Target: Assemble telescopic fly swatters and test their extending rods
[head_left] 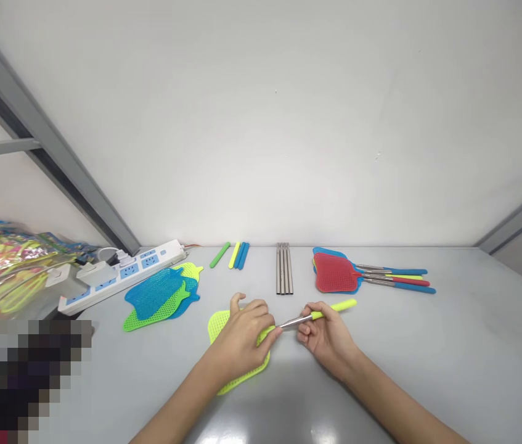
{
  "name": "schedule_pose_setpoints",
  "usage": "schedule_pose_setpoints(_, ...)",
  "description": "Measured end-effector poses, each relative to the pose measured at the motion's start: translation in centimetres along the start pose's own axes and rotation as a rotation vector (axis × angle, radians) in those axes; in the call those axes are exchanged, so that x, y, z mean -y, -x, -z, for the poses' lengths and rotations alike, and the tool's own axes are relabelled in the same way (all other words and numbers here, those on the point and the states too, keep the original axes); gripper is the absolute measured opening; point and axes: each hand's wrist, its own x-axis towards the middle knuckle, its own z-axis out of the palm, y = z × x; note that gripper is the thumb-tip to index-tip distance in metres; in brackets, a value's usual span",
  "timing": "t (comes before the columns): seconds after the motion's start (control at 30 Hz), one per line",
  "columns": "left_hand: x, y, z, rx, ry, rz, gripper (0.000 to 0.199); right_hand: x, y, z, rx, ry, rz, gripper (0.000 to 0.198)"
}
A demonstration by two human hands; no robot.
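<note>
A yellow fly swatter head (244, 372) lies low over the table, with my left hand (246, 336) closed around its neck end. From that neck a metal rod (294, 322) runs to the right and ends in a yellow handle grip (344, 305). My right hand (325, 336) pinches the rod where it meets the grip. The left fingers hide the exact joint between the head and the rod.
Blue, green and yellow swatter heads (156, 293) lie at left beside a white power strip (124, 277). Loose grips (241, 256) and metal rods (283, 269) sit near the wall. Stacked swatters (337, 274) lie at right; plastic-wrapped items (6, 265) are far left.
</note>
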Motion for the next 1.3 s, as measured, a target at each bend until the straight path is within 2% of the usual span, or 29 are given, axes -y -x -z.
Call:
schedule_pose_setpoints(0.43, -0.1, 0.0, -0.5, 0.032, -0.028, -0.037, 0.024, -0.3, -0.1, 0.1, 0.045, 0.006, -0.041, 0.024)
schedule_pose_setpoints(0.63, 0.1, 0.2, -1.6, -0.063, -0.04, -0.053, 0.021, -0.2, -0.2, 0.1, 0.024, 0.022, -0.069, 0.024)
schedule_pose_setpoints(0.83, 0.8, 0.2, -2.3, -0.137, -0.089, -0.102, 0.04, -0.1, 0.0, -0.1, 0.082, 0.068, -0.083, 0.023)
schedule_pose_setpoints(0.93, 1.2, 0.2, -2.6, -0.169, -0.094, -0.105, 0.038, 0.1, 0.0, -0.2, 0.095, 0.094, -0.075, 0.021)
schedule_pose_setpoints(1.13, 0.7, 0.2, -3.0, -0.184, -0.13, -0.079, 0.036, 0.3, -0.2, -0.1, 0.136, 0.09, -0.087, 0.018)
schedule_pose_setpoints(1.3, 0.3, 0.3, -2.2, -0.192, -0.093, -0.058, 0.036, 0.6, -0.2, -0.1, 0.133, 0.073, -0.054, 0.019)
